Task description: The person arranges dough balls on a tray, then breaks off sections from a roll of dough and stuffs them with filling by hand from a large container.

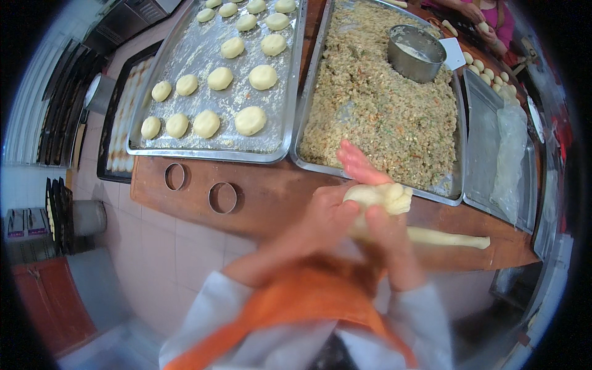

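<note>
Over the table's front edge, both of my hands are around a pale, gathered lump of dough (385, 196). My left hand (330, 206) is closed against its left side, thumb pressed on it. My right hand (387, 229) grips it from the right with the thumb in front; some reddish fingertips stick up behind the lump. Its top is pinched and folded. To the right of my hands, a long dough rope (450, 238) lies on the wooden table (265, 185). Just beyond them stands a metal tray (317, 168) spread with crumbly, speckled filling (382, 117).
A round metal tin (417, 55) sits in the filling. At the left, a floured tray (203, 145) carries several round dough pieces (250, 120). Two metal rings (222, 198) lie in front. At right are another tray (484, 123) with plastic film (510, 154), dough balls, and another person's hands (484, 28).
</note>
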Motion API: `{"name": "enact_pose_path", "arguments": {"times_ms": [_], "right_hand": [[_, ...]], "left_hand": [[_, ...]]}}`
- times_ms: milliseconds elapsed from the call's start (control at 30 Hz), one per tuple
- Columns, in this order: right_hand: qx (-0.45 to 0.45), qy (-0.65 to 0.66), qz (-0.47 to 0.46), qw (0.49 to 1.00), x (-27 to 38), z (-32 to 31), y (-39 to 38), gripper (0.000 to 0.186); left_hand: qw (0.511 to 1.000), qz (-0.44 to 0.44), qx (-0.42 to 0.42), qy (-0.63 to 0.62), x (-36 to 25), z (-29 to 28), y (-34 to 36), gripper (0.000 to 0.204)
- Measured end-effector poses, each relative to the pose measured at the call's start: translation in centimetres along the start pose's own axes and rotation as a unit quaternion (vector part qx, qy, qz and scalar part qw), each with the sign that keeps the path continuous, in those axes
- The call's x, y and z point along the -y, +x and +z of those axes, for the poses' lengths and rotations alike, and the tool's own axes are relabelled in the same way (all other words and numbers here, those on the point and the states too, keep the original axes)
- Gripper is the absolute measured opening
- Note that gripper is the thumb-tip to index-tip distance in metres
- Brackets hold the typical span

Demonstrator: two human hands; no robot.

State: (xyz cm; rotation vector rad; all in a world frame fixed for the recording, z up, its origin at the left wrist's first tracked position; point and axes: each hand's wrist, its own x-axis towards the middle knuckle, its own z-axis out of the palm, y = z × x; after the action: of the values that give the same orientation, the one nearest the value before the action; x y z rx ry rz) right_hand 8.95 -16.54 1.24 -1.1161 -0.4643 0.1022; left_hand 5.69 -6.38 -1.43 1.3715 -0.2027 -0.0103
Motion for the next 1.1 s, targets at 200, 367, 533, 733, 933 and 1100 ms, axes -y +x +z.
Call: {"name": "enact_pose_path", "arguments": {"times_ms": [200, 367, 533, 733, 933, 1100], "right_hand": [[0.128, 0.025, -0.065, 0.989, -2.2, -3.7, -0.2, 0.038], [0.042, -0.006, -0.027, 0.999, 0.1, -0.7, -0.2, 0.036], [0.130, 0.017, -0.061, 0.989, -1.0, -2.6, -0.3, 0.041], [-0.115, 0.020, 0.014, 0.993, 1.0, 2.0, -0.3, 0.044], [0.139, 0.024, -0.056, 0.988, -1.7, -3.4, -0.6, 0.041], [0.008, 0.029, 0.008, 1.000, -0.4, -0.2, -0.7, 0.038]], "left_hand": [[0.987, 0.094, -0.066, 0.111, 0.2, 1.1, 0.0, 0.046], [0.993, 0.076, 0.053, 0.067, 0.6, -1.2, 0.0, 0.043], [0.995, 0.034, -0.010, 0.098, -0.1, 0.5, -0.3, 0.069], [0.997, 0.039, 0.034, 0.048, 0.7, -0.6, -0.8, 0.045], [0.973, 0.142, -0.034, 0.181, 0.0, 0.0, -0.6, 0.047], [0.976, 0.142, 0.008, 0.164, 0.0, -0.3, -0.5, 0.048]]}}
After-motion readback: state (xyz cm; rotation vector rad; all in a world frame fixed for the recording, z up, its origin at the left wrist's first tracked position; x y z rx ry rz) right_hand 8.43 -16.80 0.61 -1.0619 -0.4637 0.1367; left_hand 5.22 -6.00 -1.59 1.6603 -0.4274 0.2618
